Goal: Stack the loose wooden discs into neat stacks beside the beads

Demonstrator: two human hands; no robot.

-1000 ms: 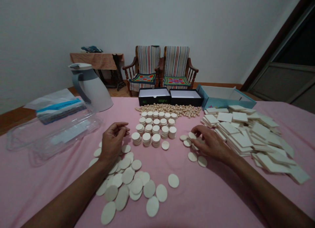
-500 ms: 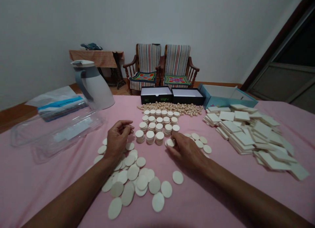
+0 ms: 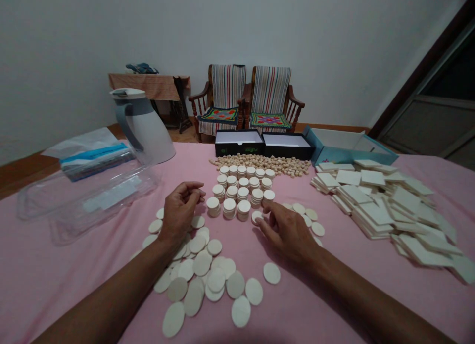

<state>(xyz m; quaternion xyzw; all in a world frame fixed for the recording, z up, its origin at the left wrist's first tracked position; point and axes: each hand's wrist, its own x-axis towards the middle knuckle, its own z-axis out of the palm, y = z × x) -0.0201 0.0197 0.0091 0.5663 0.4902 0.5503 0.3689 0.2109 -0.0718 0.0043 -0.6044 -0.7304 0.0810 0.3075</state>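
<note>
Rows of stacked white discs (image 3: 243, 208) stand on the pink cloth (image 3: 222, 329). Beside the front row, at its right end, lies a white disc (image 3: 256, 216); the thumb of my right hand (image 3: 291, 231) touches its edge, and the fingers are apart. My left hand (image 3: 181, 210) hovers left of the stacks with its fingertips curled toward the thumb; what is between them, if anything, is too small to make out. Loose white discs (image 3: 202, 262) are spread below my left hand. A few more discs (image 3: 317, 228) lie to the right of my right hand, partly hidden by it.
Small wooden beads (image 3: 263, 163) lie behind the stacks, before two black boxes (image 3: 239, 149). A blue box (image 3: 330, 155) and a heap of white square tiles (image 3: 374, 210) are on the right. A jug (image 3: 148, 131) and clear plastic trays (image 3: 111, 195) occupy the left.
The fingers of my right hand have opened and drawn slightly right from the disc at the front row's end. My left hand keeps its pose. The whole view has shifted a little.
</note>
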